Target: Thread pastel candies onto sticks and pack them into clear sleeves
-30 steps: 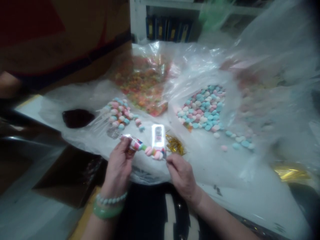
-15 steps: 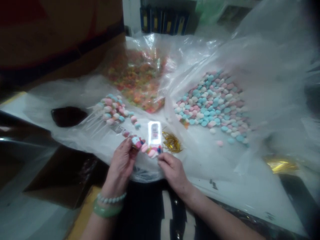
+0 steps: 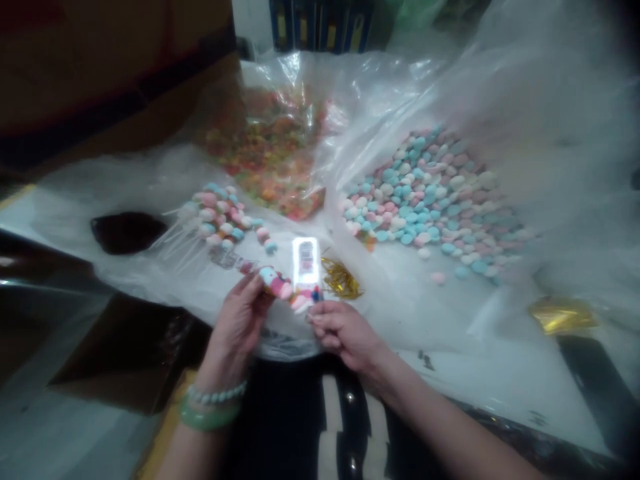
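Nearest the camera, over a dark striped cloth point(image 3: 353, 427) on the person's lap, the left hand point(image 3: 237, 320) wears a white beaded bracelet point(image 3: 217, 395) and a green bangle point(image 3: 209, 415). Its fingers are curled and pinch the near end of a candy skewer point(image 3: 283, 288), a short stick threaded with pink and white soft candies. The skewer sits between the two hands, tilted up toward the left hand. The right hand point(image 3: 345, 333) lies just beside its lower end, with the fingers bent and the tips at the candies, though whether they grip them cannot be told. Just beyond lies a printed packet point(image 3: 306, 263), washed out by glare, with a small tangle of gold twist ties point(image 3: 341, 279) beside it. All of this rests on a clear plastic sheet point(image 3: 150, 193). Farther on are a bunch of finished candy sticks point(image 3: 215, 220), a dark pouch point(image 3: 127, 233), a heap of pastel blue, pink and white candies point(image 3: 420, 193), and a bag of orange gummies point(image 3: 265, 153). A bundle of gold ties point(image 3: 563, 315) lies off to the right, and dark binders point(image 3: 320, 23) stand at the back.
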Tool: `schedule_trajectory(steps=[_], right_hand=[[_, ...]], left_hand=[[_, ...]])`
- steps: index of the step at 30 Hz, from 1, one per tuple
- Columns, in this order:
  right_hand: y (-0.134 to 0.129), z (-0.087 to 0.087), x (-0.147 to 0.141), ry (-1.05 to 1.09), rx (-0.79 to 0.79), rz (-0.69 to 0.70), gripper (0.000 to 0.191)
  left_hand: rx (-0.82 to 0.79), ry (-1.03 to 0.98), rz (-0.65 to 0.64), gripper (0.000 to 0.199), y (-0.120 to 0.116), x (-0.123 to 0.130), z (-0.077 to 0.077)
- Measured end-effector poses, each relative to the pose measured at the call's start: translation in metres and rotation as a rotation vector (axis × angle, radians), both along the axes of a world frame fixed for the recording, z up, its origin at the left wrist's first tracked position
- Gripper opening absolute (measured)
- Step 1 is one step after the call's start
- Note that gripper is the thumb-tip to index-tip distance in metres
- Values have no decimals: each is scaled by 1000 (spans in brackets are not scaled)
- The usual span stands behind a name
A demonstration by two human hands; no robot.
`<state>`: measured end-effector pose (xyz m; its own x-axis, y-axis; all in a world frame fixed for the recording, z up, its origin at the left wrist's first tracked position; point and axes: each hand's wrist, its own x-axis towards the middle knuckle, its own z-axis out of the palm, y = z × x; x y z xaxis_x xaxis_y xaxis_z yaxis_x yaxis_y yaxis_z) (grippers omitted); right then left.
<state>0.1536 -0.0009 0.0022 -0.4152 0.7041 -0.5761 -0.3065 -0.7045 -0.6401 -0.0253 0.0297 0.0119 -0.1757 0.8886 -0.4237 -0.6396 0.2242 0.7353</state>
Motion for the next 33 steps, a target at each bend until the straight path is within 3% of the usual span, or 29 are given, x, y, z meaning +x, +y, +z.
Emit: schedule_trajectory(steps=[3, 6, 7, 9, 11, 15, 18, 24, 31, 33], right_hand=[[-2, 0, 2, -446, 491, -18, 8], [-10, 0, 1, -858, 1063, -43, 18], [-12, -1, 0, -927, 1170, -35, 20], [-16, 0, -3, -931, 1228, -17, 22], [-17, 1, -7, -783, 1072, -24, 19], [-12, 8, -14, -316, 407, -20, 8], [-8, 11, -16, -114, 119, -42, 13], [-1, 7, -7, 172, -120, 31, 20], [8, 0, -1, 467, -274, 198, 20], [10, 0, -3, 418, -230, 174, 19]], left_hand=[[3, 63, -29, 31, 0, -1, 5], [40, 112, -7, 31, 0, 4, 9], [46, 110, 5, 29, 0, 7, 9], [21, 74, 21, 25, 1, 11, 9], [-51, -8, 26, 21, 1, 14, 9], [-126, -124, 63, 15, 3, 13, 6], [-89, -92, 76, 19, 4, 11, 2], [-7, -74, 89, 26, 3, 10, -1], [34, 26, -81, 42, 0, 10, 2], [17, 77, -113, 38, 1, 7, 5]])
